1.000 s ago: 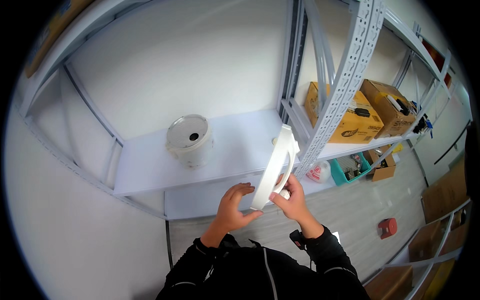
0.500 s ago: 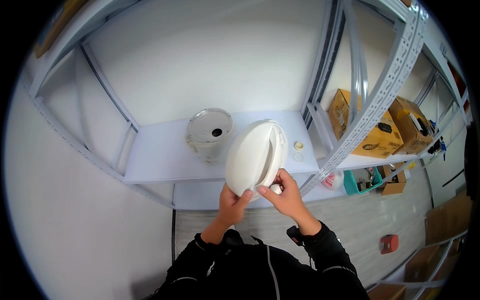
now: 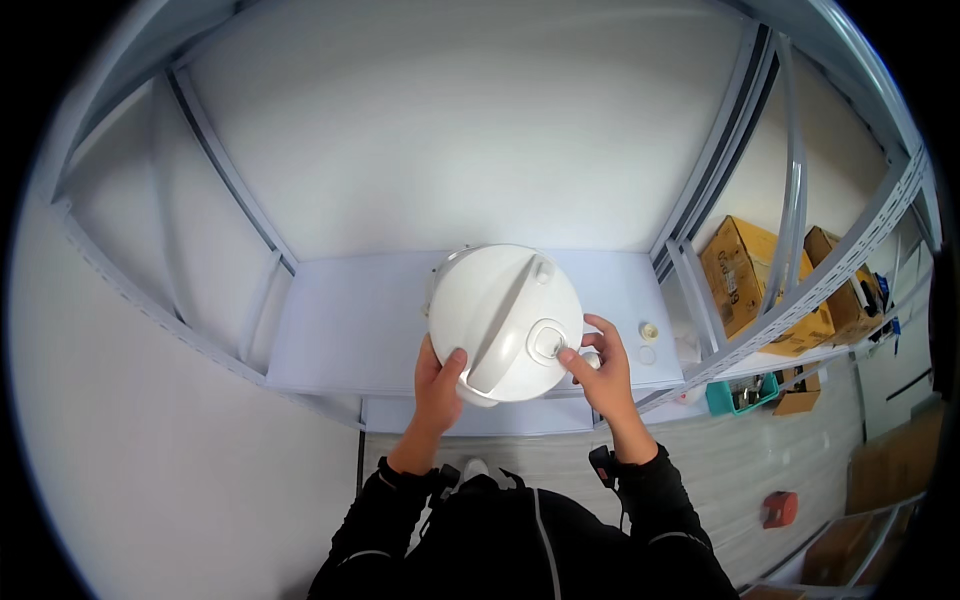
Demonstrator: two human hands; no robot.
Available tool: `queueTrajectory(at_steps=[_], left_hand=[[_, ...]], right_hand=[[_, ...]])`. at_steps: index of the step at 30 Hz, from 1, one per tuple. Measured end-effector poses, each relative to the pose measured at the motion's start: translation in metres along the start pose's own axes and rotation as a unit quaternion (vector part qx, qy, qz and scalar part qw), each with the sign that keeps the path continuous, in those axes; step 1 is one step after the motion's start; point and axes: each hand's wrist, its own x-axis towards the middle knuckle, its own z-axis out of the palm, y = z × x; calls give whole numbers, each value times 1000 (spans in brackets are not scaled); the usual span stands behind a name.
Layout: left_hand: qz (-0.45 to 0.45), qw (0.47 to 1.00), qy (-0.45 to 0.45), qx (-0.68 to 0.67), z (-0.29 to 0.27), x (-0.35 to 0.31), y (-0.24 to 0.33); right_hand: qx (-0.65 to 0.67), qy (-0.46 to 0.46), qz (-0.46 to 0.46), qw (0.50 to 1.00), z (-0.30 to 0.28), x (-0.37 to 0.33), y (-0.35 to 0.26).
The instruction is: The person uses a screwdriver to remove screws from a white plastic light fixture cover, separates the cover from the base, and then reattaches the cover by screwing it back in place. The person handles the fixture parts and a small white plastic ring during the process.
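A round white lid [image 3: 480, 300] with a long raised bar handle across its top is held between my two hands above the shelf. My left hand [image 3: 437, 390] grips its lower left edge, thumb on top. At the lower right edge, my right hand [image 3: 605, 375] holds the lid, its thumb at the round recess [image 3: 546, 342]. A small white rounded piece [image 3: 592, 360] shows by the right fingers; whether it belongs to the lid cannot be made out. Behind the lid, only the edge of a whitish container [image 3: 436, 284] peeks out. The rest of it is hidden.
On the white shelf [image 3: 340, 320] lie a small cream ring-shaped piece [image 3: 648, 331] and a thin pale ring [image 3: 647, 355]. Grey metal uprights [image 3: 715, 150] frame the shelf. To the right are cardboard boxes [image 3: 745, 275], a teal bin [image 3: 742, 395] and a red stool [image 3: 780, 509].
The lid has been tilted so its handle side faces up, and now covers the container. My right hand has moved round to its right edge. The view has shifted.
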Motion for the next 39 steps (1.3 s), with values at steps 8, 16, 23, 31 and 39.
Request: queueTrajectory(at_steps=[8,16,23,31,39], left_hand=[[-110,971,-2,214,-45,77,34],[-80,907,-23,414,-80,131,34],[-105,865,-28,489,-88,147,30],[-98,859,-35,502,-92,153,25],[-111,860,-45,496,-95,160,21]], right_hand=[[17,-5,36,999,48,44,-15],[-70,21,22,997,77,77,1],[-86,9,34,996,85,94,24],[-102,-30,77,991,86,102,22],[-157,-15,74,985,84,100,25]])
